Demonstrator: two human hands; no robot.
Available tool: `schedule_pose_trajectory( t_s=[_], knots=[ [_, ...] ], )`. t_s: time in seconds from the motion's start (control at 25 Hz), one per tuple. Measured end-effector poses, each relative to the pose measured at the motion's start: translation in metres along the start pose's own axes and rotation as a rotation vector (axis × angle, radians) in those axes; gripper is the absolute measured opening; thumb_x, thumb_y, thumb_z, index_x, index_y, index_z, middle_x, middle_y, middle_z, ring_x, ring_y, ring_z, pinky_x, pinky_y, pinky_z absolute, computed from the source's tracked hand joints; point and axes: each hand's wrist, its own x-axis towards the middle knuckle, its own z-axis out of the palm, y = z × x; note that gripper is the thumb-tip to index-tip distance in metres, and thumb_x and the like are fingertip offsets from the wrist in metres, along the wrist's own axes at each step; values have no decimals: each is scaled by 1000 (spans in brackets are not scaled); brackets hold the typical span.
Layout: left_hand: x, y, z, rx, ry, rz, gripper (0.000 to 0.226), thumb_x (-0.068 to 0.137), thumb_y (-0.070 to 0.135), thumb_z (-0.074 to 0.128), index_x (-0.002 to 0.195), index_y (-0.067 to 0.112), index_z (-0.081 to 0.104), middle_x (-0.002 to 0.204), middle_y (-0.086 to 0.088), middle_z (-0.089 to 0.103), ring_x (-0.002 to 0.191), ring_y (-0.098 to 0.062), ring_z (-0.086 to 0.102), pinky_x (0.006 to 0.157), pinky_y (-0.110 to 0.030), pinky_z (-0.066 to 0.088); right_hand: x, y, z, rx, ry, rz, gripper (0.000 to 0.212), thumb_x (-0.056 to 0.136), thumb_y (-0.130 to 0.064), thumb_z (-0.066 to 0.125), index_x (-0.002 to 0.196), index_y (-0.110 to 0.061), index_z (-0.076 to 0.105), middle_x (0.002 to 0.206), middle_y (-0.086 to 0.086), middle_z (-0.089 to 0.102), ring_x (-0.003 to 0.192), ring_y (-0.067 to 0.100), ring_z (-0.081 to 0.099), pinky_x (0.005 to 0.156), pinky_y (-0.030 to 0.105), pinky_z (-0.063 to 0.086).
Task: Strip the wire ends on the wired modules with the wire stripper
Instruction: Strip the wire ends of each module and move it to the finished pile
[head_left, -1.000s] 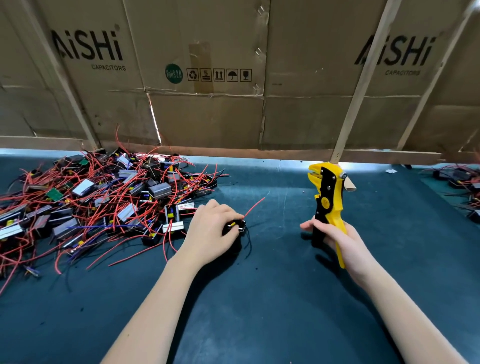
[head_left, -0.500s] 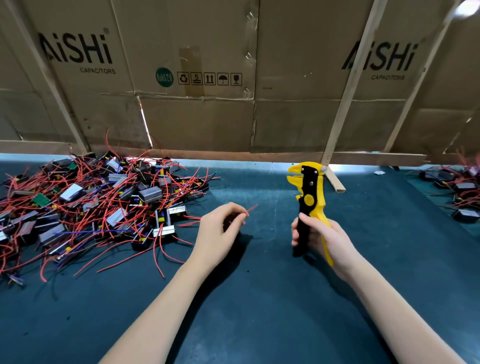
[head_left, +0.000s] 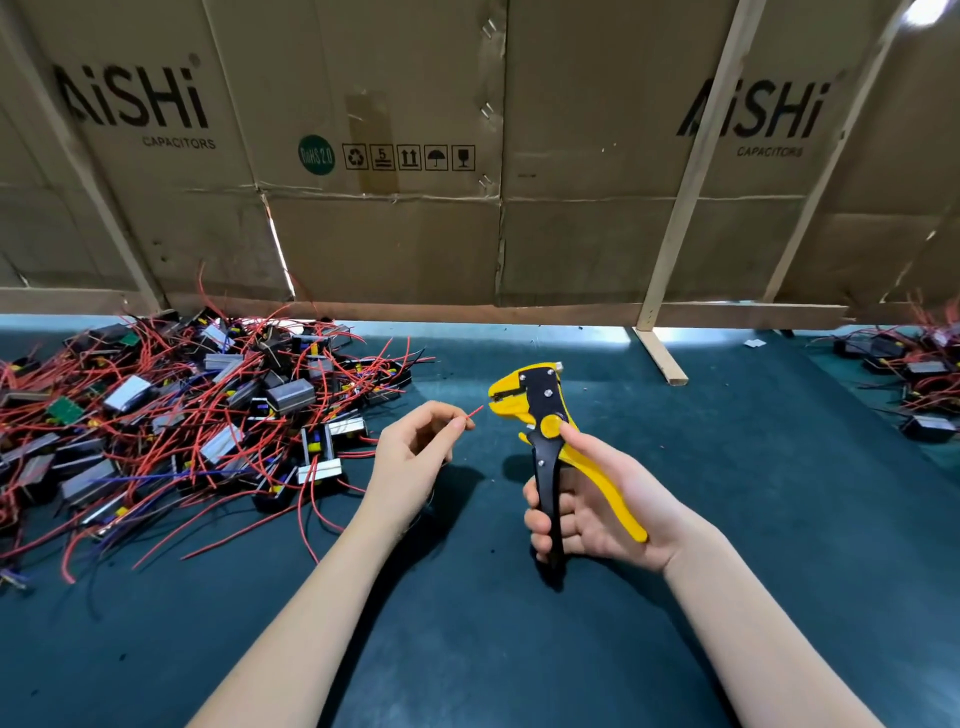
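STEP: wire end lined up w/ stripper, not yet inserted.

Left hand pinches the red wire betw. thumb and forefinger; its tip points at the open mouth of the wire stripper, just short of it. Right hand is wrapped round both handles, unsqueezed by the look of it. Next, prob.: feed tip into the mouth, then squeeze. The wire's module isn't visible. Module pile lies left on the mat, more modules far right; nothing blocks the path.
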Motion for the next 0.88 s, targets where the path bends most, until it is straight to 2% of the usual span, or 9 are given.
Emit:
schedule_pose_trajectory(
  t_s=[0.2, 0.48, 0.76, 0.88],
  knots=[
    [-2, 1, 1, 19, -26, 3, 15, 96, 10, 59, 86, 10, 69, 64, -7, 48, 62, -15, 42, 62, -27, 36, 3, 0, 3, -58, 6, 12, 68, 79, -76, 52, 85, -10, 61, 78, 12, 59, 70, 30, 59, 74, 36, 53],
    [-2, 0, 1, 9, 0, 1, 15, 97, 9, 58, 87, 8, 69, 59, 2, 48, 61, -12, 43, 60, -19, 38, 2, 0, 4, -101, 4, 2, 68, 83, -77, 46, 78, -11, 61, 73, 10, 56, 65, 27, 55, 69, 33, 52],
    [-1, -4, 0, 36, 5, 5, 16, 96, 15, 59, 85, 16, 70, 61, -3, 48, 61, -13, 43, 63, -30, 37, -1, -2, 3, -47, -73, 13, 63, 88, -68, 47, 90, -7, 62, 83, 15, 59, 77, 33, 60, 79, 37, 52],
    [-1, -5, 1, 29, 0, 16, 15, 93, 23, 60, 83, 19, 70, 64, -4, 50, 61, -12, 43, 64, -31, 37, -2, -3, 2, -46, -76, 19, 63, 89, -67, 46, 90, -6, 62, 82, 15, 60, 76, 32, 60, 79, 38, 51]
  ],
)
